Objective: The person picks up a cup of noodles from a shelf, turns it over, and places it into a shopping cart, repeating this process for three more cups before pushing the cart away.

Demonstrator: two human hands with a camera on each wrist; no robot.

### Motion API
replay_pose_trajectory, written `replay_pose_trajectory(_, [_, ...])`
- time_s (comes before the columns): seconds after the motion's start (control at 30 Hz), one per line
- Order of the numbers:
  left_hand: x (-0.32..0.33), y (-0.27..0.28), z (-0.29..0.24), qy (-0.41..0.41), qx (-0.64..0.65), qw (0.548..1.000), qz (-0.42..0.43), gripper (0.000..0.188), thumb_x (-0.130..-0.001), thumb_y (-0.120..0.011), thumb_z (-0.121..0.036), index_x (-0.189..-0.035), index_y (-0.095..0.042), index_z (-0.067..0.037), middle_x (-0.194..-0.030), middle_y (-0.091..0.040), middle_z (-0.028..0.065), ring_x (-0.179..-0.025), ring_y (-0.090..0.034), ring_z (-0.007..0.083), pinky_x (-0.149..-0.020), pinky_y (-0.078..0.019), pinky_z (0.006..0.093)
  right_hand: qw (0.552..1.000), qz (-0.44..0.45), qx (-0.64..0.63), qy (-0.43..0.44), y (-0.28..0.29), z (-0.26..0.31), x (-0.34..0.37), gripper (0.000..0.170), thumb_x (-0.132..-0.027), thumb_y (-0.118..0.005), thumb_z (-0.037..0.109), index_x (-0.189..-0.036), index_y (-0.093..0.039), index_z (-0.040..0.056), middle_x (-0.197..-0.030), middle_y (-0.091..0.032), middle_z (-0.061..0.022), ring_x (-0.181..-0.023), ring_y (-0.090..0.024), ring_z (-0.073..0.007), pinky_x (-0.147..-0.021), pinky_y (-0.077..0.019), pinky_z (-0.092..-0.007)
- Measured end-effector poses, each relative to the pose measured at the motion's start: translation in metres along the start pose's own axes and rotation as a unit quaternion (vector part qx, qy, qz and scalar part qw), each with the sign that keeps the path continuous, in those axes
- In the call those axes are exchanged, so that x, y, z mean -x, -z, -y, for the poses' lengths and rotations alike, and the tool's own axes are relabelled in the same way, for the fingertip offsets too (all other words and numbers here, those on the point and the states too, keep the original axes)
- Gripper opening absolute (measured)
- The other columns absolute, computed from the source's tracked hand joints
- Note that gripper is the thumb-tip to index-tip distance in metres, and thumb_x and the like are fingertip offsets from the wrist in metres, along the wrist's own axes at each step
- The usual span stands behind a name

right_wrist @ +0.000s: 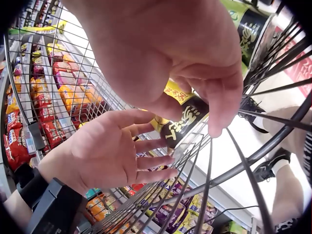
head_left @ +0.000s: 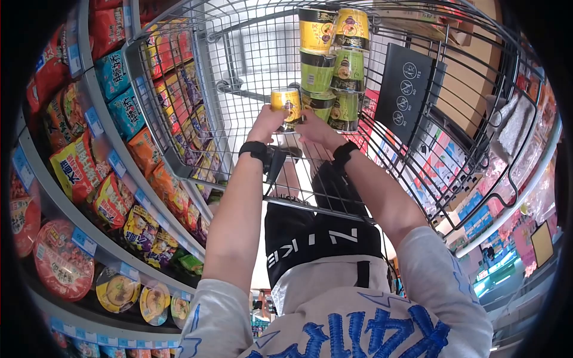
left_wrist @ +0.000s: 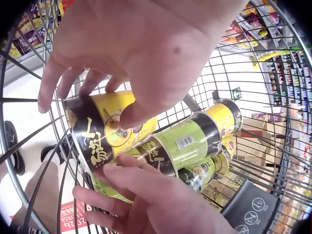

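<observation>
In the head view, a yellow-and-black instant noodle cup (head_left: 286, 99) is between my two hands at the near end of the shopping cart (head_left: 179, 164). My left hand (head_left: 267, 124) holds one side; in the left wrist view its thumb lies over the picture label of the cup (left_wrist: 95, 134), with the fingers behind. My right hand (head_left: 320, 131) grips the other side near the black end, its thumb on the cup (right_wrist: 187, 119) in the right wrist view. Beside it, several green cups (head_left: 316, 71) and yellow cups (head_left: 352, 27) lie in two rows.
Shelves of bagged noodles (head_left: 77, 167) and noodle bowls (head_left: 64, 259) run along the left. A black panel with round symbols (head_left: 406, 89) stands at the cart's right side, near a cardboard box (head_left: 474, 59). The cart's near wire rim crosses in front of my legs.
</observation>
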State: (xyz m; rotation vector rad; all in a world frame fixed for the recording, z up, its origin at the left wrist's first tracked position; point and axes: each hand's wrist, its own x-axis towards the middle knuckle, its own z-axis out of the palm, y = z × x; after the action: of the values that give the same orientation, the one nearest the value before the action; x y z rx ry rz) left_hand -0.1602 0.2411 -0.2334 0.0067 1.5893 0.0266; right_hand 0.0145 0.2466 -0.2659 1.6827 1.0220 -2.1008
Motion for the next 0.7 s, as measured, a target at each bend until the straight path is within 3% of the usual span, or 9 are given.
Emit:
replay_pose_trajectory(0.2, [0.024,0.008,-0.017,-0.045,-0.047,0.996,0.067,0.073,-0.084,-0.064,-0.042,-0.141,-0.038,-0.005,-0.132,-0.052,0.0164,-0.121,-0.050,0.0324,-0.097,-0.0382,0.0616,0.990,0.033,0.137,0.016,0.009,0.039,0.033,0.031,-0.085,-0.056,0.016,-0.107,-0.060,-0.0051,-0.083,-0.067,-0.0143,-0.068,-0.068,-0.0216,-0.053,-0.0548,-0.0331])
replay_pose_trajectory(0.27, [0.050,0.005,-0.027,-0.134,0.007,0.989,-0.064,0.059,-0.082,-0.067,-0.030,-0.122,-0.052,0.011,-0.109,-0.065,0.0209,-0.100,-0.065,0.0239,-0.075,-0.0537,0.0355,0.985,0.098,0.129,-0.054,0.019,0.036,0.032,0.029,-0.086,-0.054,0.016,-0.103,-0.060,-0.0066,-0.082,-0.067,-0.0146,-0.068,-0.070,-0.0218,-0.053,-0.0575,-0.0331])
replay_pose_trajectory(0.3, [0.040,0.006,-0.013,-0.194,0.065,0.972,-0.118,0.058,-0.081,-0.069,-0.034,-0.120,-0.056,0.007,-0.102,-0.065,0.0177,-0.091,-0.064,0.0195,-0.068,-0.0522,0.0347,0.976,0.135,0.166,-0.034,0.027,0.037,0.035,0.028,-0.089,-0.056,0.017,-0.105,-0.060,-0.0059,-0.092,-0.067,-0.0134,-0.073,-0.072,-0.0204,-0.061,-0.0596,-0.0311])
replay_pose_trajectory(0.4, [0.091,0.035,-0.018,-0.207,0.066,0.972,-0.085,0.057,-0.082,-0.068,-0.036,-0.123,-0.057,0.003,-0.097,-0.064,0.0119,-0.081,-0.059,0.0160,-0.063,-0.0489,0.0327,0.969,0.163,0.186,-0.012,0.049,0.063,0.070,0.028,-0.089,-0.057,0.016,-0.104,-0.060,-0.0069,-0.092,-0.067,-0.0132,-0.071,-0.072,-0.0208,-0.059,-0.0589,-0.0298])
replay_pose_trajectory(0.43, [0.107,0.042,-0.014,-0.226,0.088,0.967,-0.078,0.056,-0.083,-0.068,-0.037,-0.124,-0.058,-0.001,-0.093,-0.062,0.0076,-0.074,-0.054,0.0139,-0.060,-0.0457,0.0308,0.970,0.155,0.187,-0.009,0.054,0.067,0.077,0.029,-0.089,-0.057,0.016,-0.106,-0.060,-0.0072,-0.093,-0.067,-0.0135,-0.071,-0.072,-0.0207,-0.059,-0.0586,-0.0295])
replay_pose_trajectory(0.47, [0.125,0.051,-0.013,-0.203,0.070,0.976,-0.048,0.053,-0.089,-0.062,-0.041,-0.129,-0.055,-0.007,-0.126,-0.057,0.0117,-0.116,-0.052,0.0245,-0.090,-0.0481,0.0423,0.971,0.147,0.189,-0.006,0.057,0.071,0.083,0.029,-0.088,-0.057,0.015,-0.107,-0.060,-0.0074,-0.093,-0.067,-0.0138,-0.070,-0.073,-0.0205,-0.058,-0.0583,-0.0292])
replay_pose_trajectory(0.57, [0.161,0.072,0.018,-0.275,0.089,0.953,-0.091,0.046,-0.090,-0.064,-0.036,-0.126,-0.057,-0.007,-0.117,-0.061,0.0084,-0.107,-0.056,0.0194,-0.085,-0.0494,0.0362,0.978,0.024,0.202,0.042,0.039,0.093,0.117,0.040,-0.089,-0.055,0.016,-0.120,-0.056,-0.0099,-0.091,-0.068,-0.0125,-0.070,-0.072,-0.0215,-0.055,-0.0553,-0.0281])
replay_pose_trajectory(0.6, [0.167,0.079,0.036,-0.320,0.080,0.937,-0.114,0.045,-0.091,-0.064,-0.035,-0.126,-0.057,-0.007,-0.114,-0.062,0.0068,-0.104,-0.056,0.0177,-0.083,-0.0491,0.0346,0.947,-0.024,0.265,0.178,0.038,0.081,0.108,0.037,-0.087,-0.058,0.016,-0.114,-0.060,-0.0095,-0.080,-0.069,-0.0131,-0.063,-0.070,-0.0246,-0.057,-0.0562,-0.0346])
replay_pose_trajectory(0.7, [0.217,0.100,0.082,-0.346,0.115,0.922,-0.127,0.042,-0.093,-0.063,-0.033,-0.126,-0.057,-0.008,-0.114,-0.062,0.0056,-0.103,-0.057,0.0162,-0.083,-0.0485,0.0325,0.966,-0.058,0.104,0.231,0.001,0.105,0.149,0.051,-0.087,-0.058,0.017,-0.130,-0.050,-0.0088,-0.082,-0.069,-0.0107,-0.065,-0.063,-0.0161,-0.062,-0.0513,-0.0304])
